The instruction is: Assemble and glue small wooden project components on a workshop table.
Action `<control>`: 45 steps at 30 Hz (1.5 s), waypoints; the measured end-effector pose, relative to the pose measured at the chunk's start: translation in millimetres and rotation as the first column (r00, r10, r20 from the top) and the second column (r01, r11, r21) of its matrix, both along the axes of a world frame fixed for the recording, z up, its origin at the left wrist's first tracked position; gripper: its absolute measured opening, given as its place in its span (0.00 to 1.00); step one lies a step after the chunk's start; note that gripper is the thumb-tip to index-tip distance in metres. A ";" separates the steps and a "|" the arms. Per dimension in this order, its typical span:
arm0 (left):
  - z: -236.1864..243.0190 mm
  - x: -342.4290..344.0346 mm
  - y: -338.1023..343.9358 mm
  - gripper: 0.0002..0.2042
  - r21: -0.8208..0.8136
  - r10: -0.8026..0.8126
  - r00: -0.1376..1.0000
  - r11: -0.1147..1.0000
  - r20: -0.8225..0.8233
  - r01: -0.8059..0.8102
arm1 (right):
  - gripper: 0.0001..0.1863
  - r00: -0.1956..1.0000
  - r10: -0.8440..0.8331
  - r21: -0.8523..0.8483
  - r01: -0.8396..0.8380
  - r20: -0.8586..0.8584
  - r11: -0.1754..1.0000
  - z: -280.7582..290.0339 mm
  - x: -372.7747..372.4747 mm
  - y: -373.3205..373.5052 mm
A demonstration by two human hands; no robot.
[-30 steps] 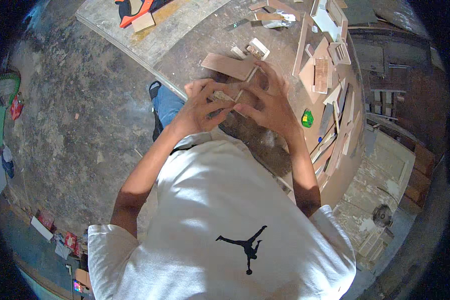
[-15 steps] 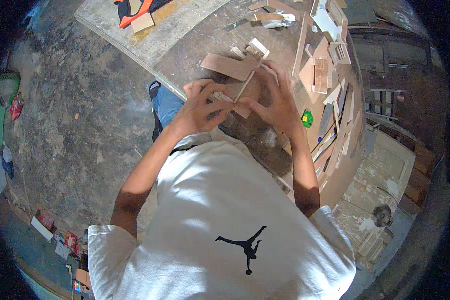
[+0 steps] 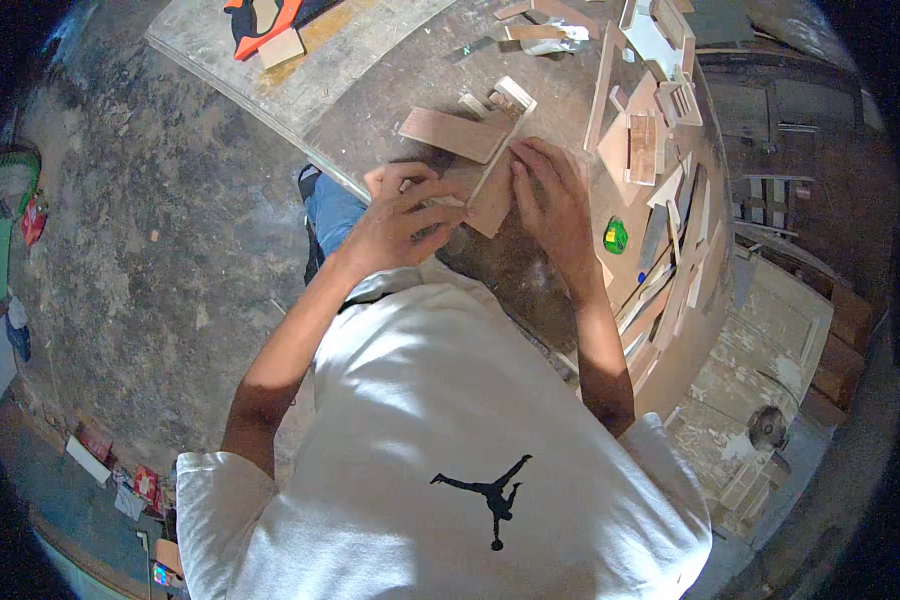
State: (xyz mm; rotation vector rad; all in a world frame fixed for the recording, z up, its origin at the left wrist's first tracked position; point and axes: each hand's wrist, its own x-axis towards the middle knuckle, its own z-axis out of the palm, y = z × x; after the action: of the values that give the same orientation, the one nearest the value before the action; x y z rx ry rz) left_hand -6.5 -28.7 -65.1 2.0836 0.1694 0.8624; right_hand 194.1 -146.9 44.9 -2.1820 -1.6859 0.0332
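Note:
My left hand [image 3: 408,212] is curled with its fingertips closed on the near left end of a thin wooden strip [image 3: 492,176] standing on edge. My right hand [image 3: 557,205] has thumb and fingertips close together at the strip's far right end, by a small flat wooden piece [image 3: 494,207] that slants down between the hands. Just beyond the strip lies a brown wooden board [image 3: 455,134], its right end near the strip. A small wooden block with a pale edge [image 3: 515,95] sits behind it. What lies under my left fingers is hidden.
An orange and black handsaw [image 3: 270,28] lies at the table's far left, beside a wooden offcut [image 3: 282,48]. On the right are a green tape measure [image 3: 615,236], several wood strips [image 3: 660,295] and small wooden assemblies [image 3: 642,150]. The table's left edge [image 3: 270,120] runs diagonally.
My right thumb has drawn back from the strip's near end toward its far end, uncovering more of the small flat piece. My left hand has barely moved.

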 end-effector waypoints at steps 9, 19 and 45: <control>1.5 -0.2 1.6 0.16 0.004 -0.033 0.998 0.999 -0.047 0.033 | 0.12 0.999 -0.019 0.081 0.023 -0.043 0.996 -10.4 -0.2 2.7; 10.9 -1.0 5.0 0.15 0.018 -0.037 0.997 0.999 -0.075 0.039 | 0.11 0.988 -0.033 0.103 0.048 -0.148 0.993 -16.6 4.2 2.5; 0.5 -0.5 4.9 0.19 0.044 -0.054 0.996 0.997 -0.069 0.057 | 0.10 0.993 -0.009 0.123 0.024 -0.121 0.992 -19.2 8.2 2.0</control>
State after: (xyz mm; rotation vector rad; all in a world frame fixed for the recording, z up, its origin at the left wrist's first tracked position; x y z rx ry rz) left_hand -7.0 -23.8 -64.6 2.1515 0.1281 0.7696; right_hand 202.4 -144.9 25.7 -2.0602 -1.5616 0.0529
